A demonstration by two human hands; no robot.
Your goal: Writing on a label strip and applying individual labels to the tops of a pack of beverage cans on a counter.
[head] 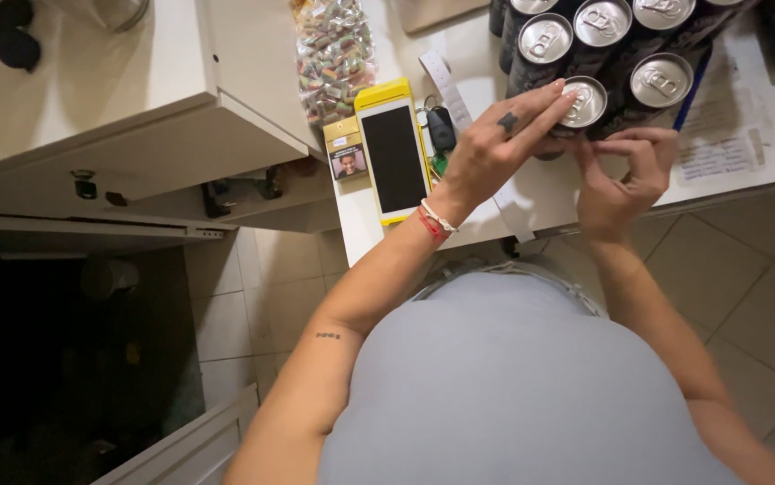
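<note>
Several dark drink cans with silver tops stand packed together on a white counter (747, 171). My left hand (495, 148) rests over the nearest can (583, 103), fingers laid across its top and side. My right hand (625, 175) is close beside it, fingertips pinched at the base of that can next to my left fingers. What the right fingertips pinch is too small to tell. A red and white bracelet circles my left wrist.
A yellow-cased payment terminal (394, 157) lies left of my hands, with a small yellow packet (345, 153), a car key (441, 127), a paper receipt strip (446, 85) and a bag of wrapped sweets (334, 54). Sunglasses (10, 36) lie on the left counter. A blue pen (695, 85) lies by papers.
</note>
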